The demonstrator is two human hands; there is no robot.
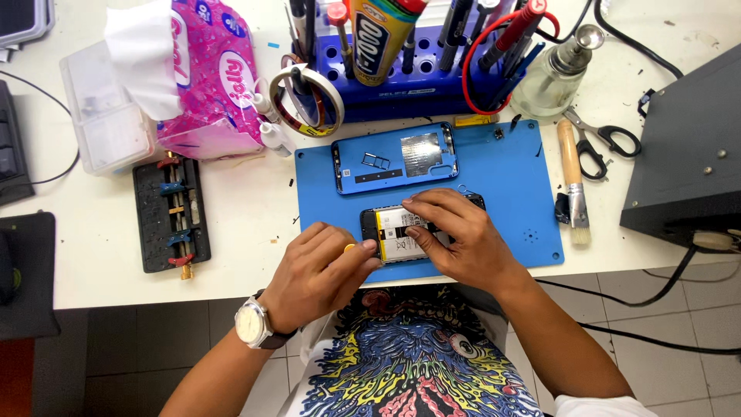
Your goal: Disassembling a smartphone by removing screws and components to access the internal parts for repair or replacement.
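already opened, the phone (417,232) lies on the blue mat (509,193), battery exposed, its blue back cover (394,158) just above it. left hand (320,270), grip pinched on a small yellow pick (350,248) at the phone's left edge; right hand (455,239) presses flat on the battery, grasping nothing.

An opened black smartphone with exposed battery (401,232) lies near the front edge of the blue rubber work mat (509,185) on the white desk (247,224). Behind it lies a blue plastic back cover (394,158). A wooden-handled brush (573,181) lies off the mat's right edge, and a black clamp jig (171,212) lies left of the mat.
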